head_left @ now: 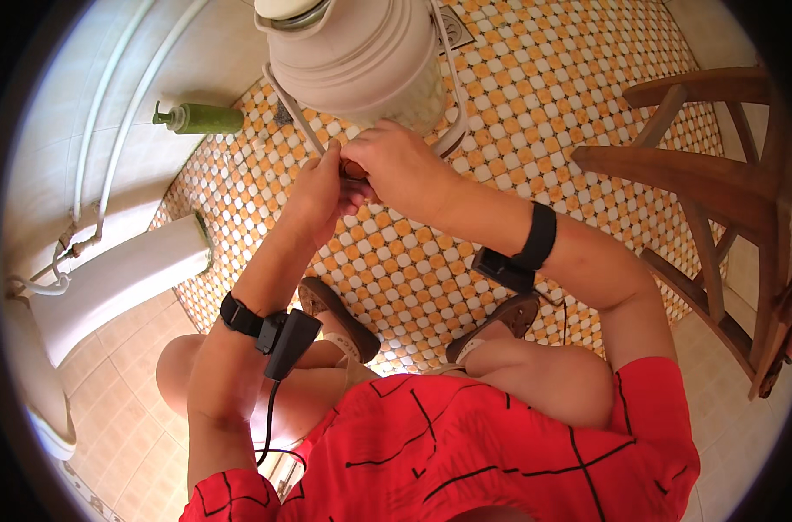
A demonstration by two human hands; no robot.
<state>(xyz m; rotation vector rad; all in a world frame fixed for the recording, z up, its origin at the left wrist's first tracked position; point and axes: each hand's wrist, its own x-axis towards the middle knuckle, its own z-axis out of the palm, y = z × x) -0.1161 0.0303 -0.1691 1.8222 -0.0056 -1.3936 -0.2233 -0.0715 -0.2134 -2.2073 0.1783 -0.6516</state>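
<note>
A big pale thermos jug (pixel 352 74) with a ridged shoulder stands upright on the tiled floor, beyond my hands. Its pale carrying handle (pixel 455 139) hangs down on my side, and the middle of that handle is hidden behind my fingers. My left hand (pixel 319 190) is closed, thumb up, just below the jug. From the right, my right hand (pixel 402 165) reaches over with bent fingers that meet the left fingertips. Something small and dark shows between the two hands; what it is I cannot make out.
A green pump bottle (pixel 206 119) lies on its side by the left wall. Below the wall pipes (pixel 109 165) is a white column-like fixture (pixel 122 278). At the right stands a wooden chair (pixel 718 174). A floor drain (pixel 455 28) lies behind the jug.
</note>
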